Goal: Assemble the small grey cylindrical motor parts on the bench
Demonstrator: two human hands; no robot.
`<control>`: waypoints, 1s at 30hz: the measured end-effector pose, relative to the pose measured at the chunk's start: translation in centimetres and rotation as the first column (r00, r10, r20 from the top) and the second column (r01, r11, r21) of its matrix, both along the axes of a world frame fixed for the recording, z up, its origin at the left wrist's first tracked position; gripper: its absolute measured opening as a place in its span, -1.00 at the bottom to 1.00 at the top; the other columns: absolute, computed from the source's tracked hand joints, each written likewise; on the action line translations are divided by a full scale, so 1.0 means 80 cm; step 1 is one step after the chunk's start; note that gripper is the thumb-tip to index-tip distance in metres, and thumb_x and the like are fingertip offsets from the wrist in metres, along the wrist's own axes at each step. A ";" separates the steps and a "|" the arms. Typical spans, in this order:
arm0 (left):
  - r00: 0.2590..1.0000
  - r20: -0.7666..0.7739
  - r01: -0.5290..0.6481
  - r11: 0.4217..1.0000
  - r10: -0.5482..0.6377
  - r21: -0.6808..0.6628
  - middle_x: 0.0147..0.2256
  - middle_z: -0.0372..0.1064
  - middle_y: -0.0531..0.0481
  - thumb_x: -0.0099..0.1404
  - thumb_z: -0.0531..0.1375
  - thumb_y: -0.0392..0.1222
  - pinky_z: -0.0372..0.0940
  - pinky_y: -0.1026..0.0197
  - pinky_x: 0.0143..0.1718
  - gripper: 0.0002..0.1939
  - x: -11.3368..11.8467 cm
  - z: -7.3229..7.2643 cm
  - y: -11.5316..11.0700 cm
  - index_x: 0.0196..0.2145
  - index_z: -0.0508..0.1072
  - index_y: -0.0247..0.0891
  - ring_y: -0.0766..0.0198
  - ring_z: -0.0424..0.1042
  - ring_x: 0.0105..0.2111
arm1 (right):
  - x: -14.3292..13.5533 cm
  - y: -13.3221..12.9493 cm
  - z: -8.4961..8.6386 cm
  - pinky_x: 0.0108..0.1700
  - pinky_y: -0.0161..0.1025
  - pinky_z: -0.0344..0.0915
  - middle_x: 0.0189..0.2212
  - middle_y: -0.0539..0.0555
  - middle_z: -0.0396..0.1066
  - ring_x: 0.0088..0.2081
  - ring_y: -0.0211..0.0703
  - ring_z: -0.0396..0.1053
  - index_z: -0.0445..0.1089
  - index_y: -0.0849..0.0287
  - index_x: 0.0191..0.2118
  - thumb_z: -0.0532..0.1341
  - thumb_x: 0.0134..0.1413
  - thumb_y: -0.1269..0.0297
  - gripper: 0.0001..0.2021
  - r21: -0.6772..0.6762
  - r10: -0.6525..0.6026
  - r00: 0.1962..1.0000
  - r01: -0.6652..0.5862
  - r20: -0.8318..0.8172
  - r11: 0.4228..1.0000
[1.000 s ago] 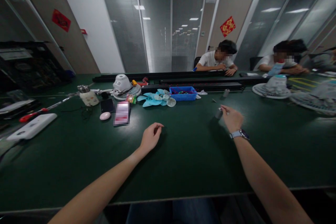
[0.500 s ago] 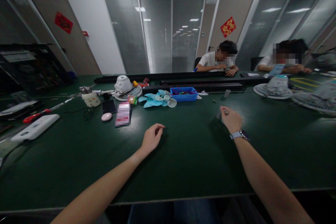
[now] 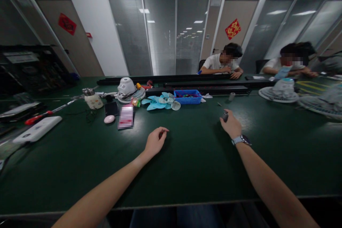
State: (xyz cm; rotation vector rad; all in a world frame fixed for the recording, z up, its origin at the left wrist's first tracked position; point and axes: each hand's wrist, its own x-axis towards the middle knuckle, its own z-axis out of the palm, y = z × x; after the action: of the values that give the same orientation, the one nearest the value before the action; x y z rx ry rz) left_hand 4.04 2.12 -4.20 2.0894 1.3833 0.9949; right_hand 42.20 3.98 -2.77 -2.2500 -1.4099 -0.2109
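Note:
My right hand (image 3: 232, 124), with a watch at the wrist, is closed on a small grey metallic cylinder (image 3: 226, 115) between thumb and fingers, just over the green table (image 3: 192, 171). Much of that piece is hidden by the fingers. A similar grey cylinder (image 3: 231, 96) stands farther back, beyond this hand, and a thin small piece (image 3: 219, 104) lies to its left. My left hand (image 3: 156, 140) rests on the table with its fingers loosely bent and a gap between thumb and fingers. Nothing shows in it. Pale blue fan blades (image 3: 156, 102) lie beyond it.
A blue bin (image 3: 188, 97) of small parts stands at the back middle. White fan housings (image 3: 127, 87) sit left and right. On the left are a jar (image 3: 92, 99), a phone-like slab (image 3: 126, 117), a pink oval (image 3: 109, 119) and a power strip (image 3: 37, 130). Two people sit across.
My right hand has shifted slightly left and turned, so the grey cylinder in it shows more clearly. My left hand stays in place. The view has tilted a little.

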 end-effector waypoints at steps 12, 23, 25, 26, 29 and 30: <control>0.999 0.014 0.029 1.000 -0.028 -0.009 -0.33 0.46 -0.01 0.36 0.07 -0.15 0.29 0.21 -0.31 -0.76 0.001 0.002 -0.002 -0.14 0.49 -0.22 0.24 0.43 -0.37 | -0.108 -0.018 0.005 -0.26 -0.16 0.32 -0.20 0.13 0.52 -0.31 -0.03 0.47 0.14 0.06 0.28 0.07 0.27 0.10 -0.50 0.175 0.421 0.907 -0.417 0.014 0.892; 0.990 0.015 0.133 0.975 -0.137 0.176 -0.15 0.43 -0.06 0.31 0.21 -0.03 0.22 0.06 0.00 -0.68 0.012 0.015 -0.019 -0.02 0.50 -0.15 0.12 0.28 -0.08 | -0.225 -0.070 0.003 -0.03 -0.10 0.28 -0.01 0.10 0.46 -0.12 -0.12 0.41 -0.02 0.04 0.36 0.12 0.25 0.36 -0.40 0.111 0.876 0.478 -0.876 0.063 0.470; 0.990 0.027 0.128 0.976 -0.135 0.179 -0.14 0.42 -0.06 0.31 0.22 -0.03 0.21 0.06 0.01 -0.69 0.014 0.014 -0.018 -0.03 0.52 -0.14 0.12 0.27 -0.07 | -0.223 -0.069 0.002 -0.04 -0.09 0.28 -0.01 0.11 0.45 -0.13 -0.11 0.41 -0.08 0.05 0.38 0.11 0.25 0.35 -0.37 0.101 0.875 0.480 -0.875 0.055 0.474; 0.991 0.035 0.123 0.976 -0.131 0.178 -0.14 0.42 -0.06 0.31 0.22 -0.04 0.22 0.05 0.01 -0.70 0.014 0.014 -0.017 -0.03 0.53 -0.13 0.12 0.27 -0.07 | -0.222 -0.068 0.001 -0.05 -0.09 0.29 0.00 0.12 0.45 -0.14 -0.10 0.41 -0.10 0.05 0.39 0.11 0.26 0.33 -0.37 0.096 0.873 0.485 -0.872 0.047 0.479; 0.991 0.060 0.104 0.976 -0.117 0.189 -0.17 0.42 -0.06 0.33 0.20 -0.07 0.22 0.05 0.01 -0.76 0.017 0.015 -0.015 -0.10 0.57 -0.12 0.12 0.27 -0.08 | -0.222 -0.067 0.001 -0.06 -0.08 0.30 0.00 0.12 0.44 -0.15 -0.09 0.41 -0.17 0.03 0.40 0.08 0.29 0.27 -0.36 0.084 0.871 0.489 -0.871 0.045 0.484; 0.991 0.067 0.100 0.976 -0.115 0.194 -0.18 0.42 -0.06 0.33 0.20 -0.09 0.22 0.05 0.01 -0.77 0.019 0.016 -0.015 -0.12 0.58 -0.13 0.12 0.27 -0.08 | -0.222 -0.067 0.001 -0.06 -0.08 0.31 -0.01 0.12 0.44 -0.15 -0.08 0.41 -0.18 0.02 0.40 0.08 0.29 0.27 -0.35 0.082 0.873 0.485 -0.873 0.050 0.480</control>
State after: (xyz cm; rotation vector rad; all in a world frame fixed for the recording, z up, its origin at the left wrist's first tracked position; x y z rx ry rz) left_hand 5.53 0.95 -2.95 2.2110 1.1635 1.1906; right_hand 24.41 -1.39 -2.69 -1.1611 -2.2916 0.0769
